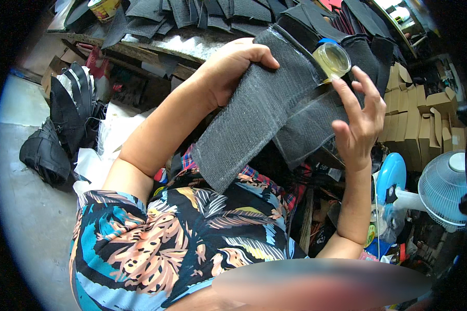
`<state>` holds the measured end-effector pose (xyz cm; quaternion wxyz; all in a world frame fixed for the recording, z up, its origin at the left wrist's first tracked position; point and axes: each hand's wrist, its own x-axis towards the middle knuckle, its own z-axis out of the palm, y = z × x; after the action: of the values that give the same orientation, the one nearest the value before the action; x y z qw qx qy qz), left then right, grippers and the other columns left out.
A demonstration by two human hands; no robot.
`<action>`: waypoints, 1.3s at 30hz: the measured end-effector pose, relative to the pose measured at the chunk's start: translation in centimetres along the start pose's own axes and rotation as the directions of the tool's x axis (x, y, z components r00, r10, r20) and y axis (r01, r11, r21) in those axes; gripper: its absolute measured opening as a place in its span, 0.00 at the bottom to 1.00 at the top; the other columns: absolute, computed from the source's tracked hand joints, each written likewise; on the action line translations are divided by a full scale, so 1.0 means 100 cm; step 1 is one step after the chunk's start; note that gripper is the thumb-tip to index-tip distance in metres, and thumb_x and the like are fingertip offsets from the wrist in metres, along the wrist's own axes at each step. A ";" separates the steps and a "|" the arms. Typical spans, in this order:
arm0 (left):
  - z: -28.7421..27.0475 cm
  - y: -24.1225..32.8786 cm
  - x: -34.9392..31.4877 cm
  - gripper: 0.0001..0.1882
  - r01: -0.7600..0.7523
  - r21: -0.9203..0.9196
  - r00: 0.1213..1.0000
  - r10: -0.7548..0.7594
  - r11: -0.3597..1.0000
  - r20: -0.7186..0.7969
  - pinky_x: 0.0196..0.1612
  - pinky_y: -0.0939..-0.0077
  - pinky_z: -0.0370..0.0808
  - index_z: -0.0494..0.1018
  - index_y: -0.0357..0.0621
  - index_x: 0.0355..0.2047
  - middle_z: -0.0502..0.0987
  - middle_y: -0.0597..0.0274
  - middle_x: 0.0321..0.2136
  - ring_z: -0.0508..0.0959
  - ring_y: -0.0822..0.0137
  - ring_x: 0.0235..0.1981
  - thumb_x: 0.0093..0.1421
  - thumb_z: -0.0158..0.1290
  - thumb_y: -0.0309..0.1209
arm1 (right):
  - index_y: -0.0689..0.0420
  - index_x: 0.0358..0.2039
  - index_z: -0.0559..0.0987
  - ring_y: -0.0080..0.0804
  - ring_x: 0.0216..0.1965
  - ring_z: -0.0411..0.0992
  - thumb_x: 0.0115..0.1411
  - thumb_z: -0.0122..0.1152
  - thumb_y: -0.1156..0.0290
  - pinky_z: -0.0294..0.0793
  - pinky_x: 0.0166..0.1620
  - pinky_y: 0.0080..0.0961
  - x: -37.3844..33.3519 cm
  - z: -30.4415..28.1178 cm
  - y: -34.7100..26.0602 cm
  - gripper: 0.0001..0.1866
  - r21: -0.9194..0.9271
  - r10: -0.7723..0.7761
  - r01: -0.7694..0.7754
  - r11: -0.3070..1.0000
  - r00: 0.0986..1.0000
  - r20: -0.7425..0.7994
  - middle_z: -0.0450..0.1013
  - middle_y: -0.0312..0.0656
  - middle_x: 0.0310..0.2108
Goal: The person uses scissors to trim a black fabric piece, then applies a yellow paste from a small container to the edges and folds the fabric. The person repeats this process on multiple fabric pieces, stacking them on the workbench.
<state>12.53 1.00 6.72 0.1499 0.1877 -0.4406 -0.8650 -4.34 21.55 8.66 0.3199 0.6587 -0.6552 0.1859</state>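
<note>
My left hand (238,65) grips a long dark grey fabric panel (249,114) near its far end. The thumb presses on top, and the other fingers are mostly hidden beneath. A shiny, wet-looking band runs along the panel's far right edge. Behind it, to the right, hangs or lies a second dark grey piece (311,124). My right hand (362,116) is open with its fingers apart. Its index fingertip is at the lower rim of a small clear jar (335,59) with yellowish contents; whether they touch I cannot tell.
Many dark fabric pieces (192,14) cover the worktable (174,47) at the far side, beside a yellow tub (104,9). Brown cardboard boxes (412,116) and a blue-and-white fan (443,189) stand at right. Black fabric bundles (47,153) sit at left above grey floor (31,228).
</note>
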 end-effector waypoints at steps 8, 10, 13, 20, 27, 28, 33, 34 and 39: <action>0.002 0.020 -0.013 0.11 -0.193 0.031 0.981 0.193 0.981 -0.001 0.35 0.69 0.81 0.74 0.37 0.35 0.79 0.57 0.29 0.81 0.65 0.27 0.50 0.58 0.23 | 0.45 0.58 0.78 0.46 0.53 0.70 0.65 0.35 0.31 0.64 0.58 0.39 0.005 0.019 0.011 0.39 0.227 0.138 -0.148 0.962 0.989 0.062 0.70 0.49 0.57; 0.002 0.027 -0.019 0.11 -0.261 -0.021 0.965 0.261 0.965 -0.024 0.37 0.69 0.82 0.74 0.37 0.35 0.79 0.57 0.29 0.81 0.65 0.28 0.49 0.57 0.22 | 0.52 0.66 0.68 0.40 0.47 0.74 0.62 0.57 0.40 0.71 0.52 0.34 0.009 0.017 0.008 0.39 0.528 0.280 -0.262 0.808 0.959 0.047 0.76 0.48 0.50; 0.006 0.039 -0.022 0.12 -0.283 -0.081 0.951 0.291 0.956 0.102 0.37 0.69 0.82 0.74 0.37 0.36 0.79 0.58 0.30 0.81 0.65 0.29 0.49 0.57 0.21 | 0.50 0.72 0.55 0.36 0.44 0.75 0.55 0.72 0.52 0.72 0.51 0.32 0.018 0.020 -0.008 0.50 0.669 0.287 -0.259 0.697 0.955 0.071 0.76 0.46 0.47; 0.015 0.079 -0.006 0.16 -0.432 0.033 0.848 0.393 0.901 0.357 0.43 0.72 0.79 0.76 0.37 0.42 0.81 0.56 0.34 0.82 0.65 0.33 0.52 0.57 0.25 | 0.49 0.70 0.60 0.19 0.27 0.74 0.58 0.65 0.79 0.75 0.32 0.18 0.074 0.019 0.028 0.40 0.714 0.445 -0.325 0.620 0.895 0.020 0.79 0.37 0.31; 0.031 0.129 0.085 0.32 -0.524 0.560 0.835 0.256 0.641 0.487 0.52 0.75 0.73 0.66 0.33 0.58 0.76 0.49 0.50 0.76 0.65 0.50 0.52 0.61 0.26 | 0.47 0.64 0.70 0.28 0.27 0.74 0.61 0.56 0.81 0.75 0.32 0.25 0.142 -0.047 0.124 0.30 0.120 0.318 -0.296 0.948 0.845 -0.430 0.77 0.40 0.32; 0.034 0.133 0.108 0.32 -0.531 0.569 0.835 0.273 0.628 0.477 0.51 0.74 0.74 0.66 0.32 0.58 0.76 0.49 0.50 0.77 0.64 0.49 0.52 0.61 0.26 | 0.47 0.64 0.69 0.26 0.27 0.73 0.60 0.55 0.83 0.74 0.31 0.24 0.146 -0.049 0.137 0.31 0.097 0.325 -0.315 0.944 0.842 -0.430 0.76 0.40 0.32; 0.056 0.119 0.239 0.30 -0.611 0.734 0.753 0.504 0.296 0.423 0.47 0.72 0.77 0.67 0.32 0.57 0.79 0.49 0.46 0.79 0.66 0.45 0.53 0.59 0.25 | 0.39 0.65 0.69 0.26 0.34 0.81 0.64 0.61 0.70 0.80 0.35 0.27 0.133 -0.007 0.238 0.29 -0.200 0.296 -0.379 0.903 0.889 -0.348 0.82 0.36 0.39; 0.057 0.109 0.260 0.29 -0.527 0.835 0.754 0.537 0.154 0.377 0.46 0.72 0.78 0.69 0.33 0.56 0.80 0.50 0.45 0.80 0.66 0.44 0.52 0.59 0.25 | 0.37 0.63 0.70 0.30 0.36 0.81 0.65 0.59 0.69 0.80 0.38 0.30 0.126 0.006 0.263 0.27 -0.235 0.312 -0.391 0.890 0.897 -0.312 0.82 0.36 0.39; 0.068 0.066 0.318 0.20 -0.311 0.839 0.768 0.403 -0.446 0.498 0.44 0.64 0.78 0.78 0.42 0.45 0.82 0.52 0.37 0.82 0.58 0.42 0.50 0.60 0.32 | 0.33 0.66 0.68 0.41 0.53 0.76 0.65 0.56 0.60 0.72 0.56 0.38 0.089 0.035 0.342 0.28 -0.399 0.726 -0.661 0.635 0.687 0.017 0.79 0.42 0.51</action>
<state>-18.04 -11.45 9.69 0.2392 0.0916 -0.9651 -0.0546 -37.89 14.79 18.12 0.2796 0.2977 -0.9059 0.1118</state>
